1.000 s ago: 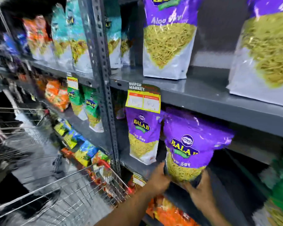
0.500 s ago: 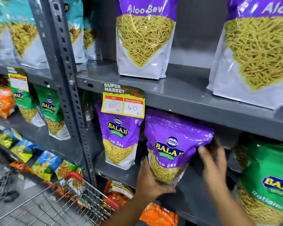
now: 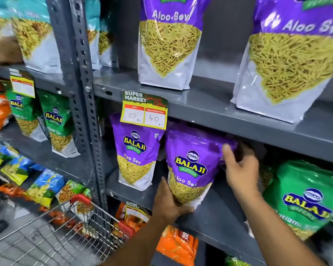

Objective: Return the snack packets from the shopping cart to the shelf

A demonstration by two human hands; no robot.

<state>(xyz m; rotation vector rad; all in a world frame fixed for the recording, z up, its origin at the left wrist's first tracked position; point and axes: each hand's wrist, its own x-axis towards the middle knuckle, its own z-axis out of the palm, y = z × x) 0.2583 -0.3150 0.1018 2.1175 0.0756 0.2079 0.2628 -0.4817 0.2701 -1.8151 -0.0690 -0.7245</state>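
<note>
A purple Aloo Sev packet (image 3: 192,162) stands on the grey middle shelf (image 3: 215,217), right of another purple packet (image 3: 136,156) of the same kind. My left hand (image 3: 167,204) grips its bottom left corner from below. My right hand (image 3: 240,169) holds its upper right edge, thumb on the front. The wire shopping cart (image 3: 65,227) with a red handle is at the lower left; what it holds is not visible.
Large Aloo Sev bags (image 3: 169,41) stand on the shelf above. A green packet (image 3: 304,198) sits just right of my right hand. A price tag (image 3: 144,110) hangs from the upper shelf edge. A perforated steel upright (image 3: 87,104) divides the bays. Orange packets (image 3: 177,244) lie below.
The view has moved closer to the shelf. My right hand has closed onto the packet's upper right edge, and the packet now stands more upright on the shelf.
</note>
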